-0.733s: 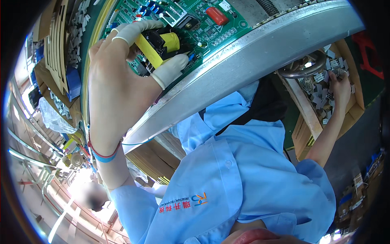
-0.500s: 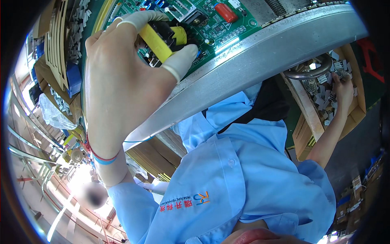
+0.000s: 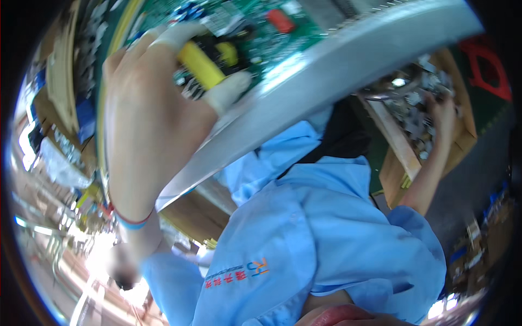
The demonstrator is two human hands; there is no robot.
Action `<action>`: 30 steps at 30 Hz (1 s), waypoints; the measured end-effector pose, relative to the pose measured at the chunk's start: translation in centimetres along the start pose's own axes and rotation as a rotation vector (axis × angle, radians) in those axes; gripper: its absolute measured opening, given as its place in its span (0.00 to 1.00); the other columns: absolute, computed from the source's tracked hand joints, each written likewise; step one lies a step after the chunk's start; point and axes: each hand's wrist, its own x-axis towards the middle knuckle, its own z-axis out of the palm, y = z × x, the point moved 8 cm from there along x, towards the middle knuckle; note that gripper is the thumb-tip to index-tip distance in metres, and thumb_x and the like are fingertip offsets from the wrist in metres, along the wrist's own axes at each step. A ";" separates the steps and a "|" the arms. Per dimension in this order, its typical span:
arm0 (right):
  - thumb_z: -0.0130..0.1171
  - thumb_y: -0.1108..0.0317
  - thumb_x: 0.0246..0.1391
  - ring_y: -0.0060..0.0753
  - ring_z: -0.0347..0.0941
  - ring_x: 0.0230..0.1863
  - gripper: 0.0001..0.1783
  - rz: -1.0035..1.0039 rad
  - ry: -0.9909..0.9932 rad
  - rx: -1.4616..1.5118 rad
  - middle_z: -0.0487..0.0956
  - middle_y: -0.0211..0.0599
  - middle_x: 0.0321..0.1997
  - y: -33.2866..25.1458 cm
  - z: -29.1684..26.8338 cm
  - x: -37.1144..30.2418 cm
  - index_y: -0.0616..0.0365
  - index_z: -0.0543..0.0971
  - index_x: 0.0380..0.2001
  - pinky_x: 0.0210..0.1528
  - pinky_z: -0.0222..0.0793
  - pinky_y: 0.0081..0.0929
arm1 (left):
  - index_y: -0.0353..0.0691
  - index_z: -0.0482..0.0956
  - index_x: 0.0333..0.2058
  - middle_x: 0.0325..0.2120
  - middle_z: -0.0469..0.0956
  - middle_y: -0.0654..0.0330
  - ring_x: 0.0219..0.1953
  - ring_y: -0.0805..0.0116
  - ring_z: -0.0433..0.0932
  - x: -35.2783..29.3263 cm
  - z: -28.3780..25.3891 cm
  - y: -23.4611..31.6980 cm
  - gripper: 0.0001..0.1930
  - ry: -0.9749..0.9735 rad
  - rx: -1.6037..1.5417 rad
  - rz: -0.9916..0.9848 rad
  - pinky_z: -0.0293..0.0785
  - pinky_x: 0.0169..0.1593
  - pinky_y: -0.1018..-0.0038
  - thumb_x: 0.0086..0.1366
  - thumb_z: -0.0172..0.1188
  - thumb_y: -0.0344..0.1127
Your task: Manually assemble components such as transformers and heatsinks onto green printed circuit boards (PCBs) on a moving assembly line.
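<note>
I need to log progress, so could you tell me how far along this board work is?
Done: the green circuit board already carries several parts. In hand: the left hand pinches a yellow component against the board. Left: whether it is seated cannot be told; the right hand reaches into a wooden parts tray.

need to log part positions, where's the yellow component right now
In the head view the yellow component sits upper left, pinched in the left hand over the green circuit board, above the grey metal rim.
</note>
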 end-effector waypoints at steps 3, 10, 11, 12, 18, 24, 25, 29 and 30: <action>0.64 0.48 0.47 0.50 0.76 0.48 0.30 -0.073 0.084 0.054 0.80 0.51 0.44 -1.3 -0.3 -1.4 0.60 0.74 0.46 0.50 0.68 0.43 | 0.44 0.80 0.48 0.26 0.71 0.58 0.37 0.60 0.68 -0.5 -0.2 -0.9 0.28 -0.034 -0.025 -0.107 0.66 0.43 0.67 0.47 0.74 0.44; 0.64 0.51 0.45 0.52 0.77 0.42 0.22 0.055 0.070 0.090 0.81 0.49 0.36 -0.2 -1.5 -3.1 0.59 0.78 0.37 0.44 0.71 0.43 | 0.43 0.74 0.56 0.32 0.74 0.58 0.36 0.66 0.69 -2.0 -0.1 -1.2 0.34 0.095 0.073 0.056 0.69 0.44 0.66 0.52 0.71 0.50; 0.64 0.51 0.45 0.52 0.77 0.42 0.22 0.061 0.086 0.082 0.81 0.49 0.36 -0.1 -2.1 -3.5 0.59 0.78 0.37 0.44 0.71 0.43 | 0.41 0.73 0.56 0.36 0.76 0.58 0.39 0.65 0.70 -2.3 -0.5 -2.0 0.35 0.085 0.024 -0.045 0.66 0.48 0.67 0.52 0.70 0.50; 0.65 0.54 0.45 0.46 0.79 0.39 0.20 0.063 0.147 0.100 0.82 0.45 0.34 -0.6 -2.8 -3.8 0.59 0.78 0.35 0.42 0.71 0.38 | 0.40 0.73 0.56 0.40 0.77 0.58 0.43 0.63 0.70 -3.2 -1.2 -3.0 0.35 0.073 -0.011 -0.159 0.64 0.53 0.68 0.52 0.70 0.50; 0.67 0.59 0.45 0.36 0.81 0.37 0.20 0.023 0.308 0.178 0.83 0.41 0.34 -1.5 -6.4 -4.6 0.59 0.80 0.39 0.40 0.72 0.30 | 0.40 0.71 0.58 0.44 0.76 0.58 0.43 0.68 0.69 -8.6 -4.2 -4.9 0.31 0.285 -0.235 -0.209 0.63 0.56 0.69 0.58 0.67 0.43; 0.66 0.66 0.48 0.28 0.77 0.37 0.18 -0.204 0.310 0.654 0.82 0.37 0.38 -3.9 -8.5 -3.8 0.62 0.79 0.43 0.43 0.71 0.25 | 0.40 0.72 0.58 0.44 0.76 0.59 0.43 0.69 0.71 -14.2 -3.9 -7.7 0.27 0.357 -0.397 -0.354 0.67 0.52 0.72 0.58 0.63 0.31; 0.66 0.67 0.50 0.25 0.75 0.36 0.17 -0.128 0.317 0.782 0.81 0.35 0.39 -4.0 -9.9 -5.1 0.63 0.79 0.42 0.41 0.71 0.24 | 0.39 0.75 0.55 0.43 0.77 0.58 0.44 0.67 0.74 -15.3 -2.8 -8.4 0.25 0.433 -0.456 -0.408 0.69 0.52 0.71 0.57 0.63 0.30; 0.59 0.71 0.56 0.25 0.75 0.40 0.19 -0.433 0.283 0.928 0.79 0.38 0.44 -8.3 -16.6 -8.4 0.64 0.75 0.50 0.42 0.70 0.23 | 0.38 0.79 0.49 0.39 0.80 0.58 0.39 0.67 0.75 -20.1 -4.0 -10.2 0.22 0.657 -0.509 -0.374 0.70 0.47 0.72 0.53 0.69 0.30; 0.58 0.71 0.56 0.25 0.74 0.42 0.20 -0.529 0.252 0.876 0.79 0.39 0.46 -11.4 -17.7 -9.8 0.65 0.74 0.52 0.43 0.70 0.23 | 0.37 0.79 0.49 0.37 0.80 0.58 0.38 0.67 0.75 -21.4 -4.2 -10.5 0.22 0.732 -0.536 -0.339 0.70 0.46 0.73 0.52 0.69 0.29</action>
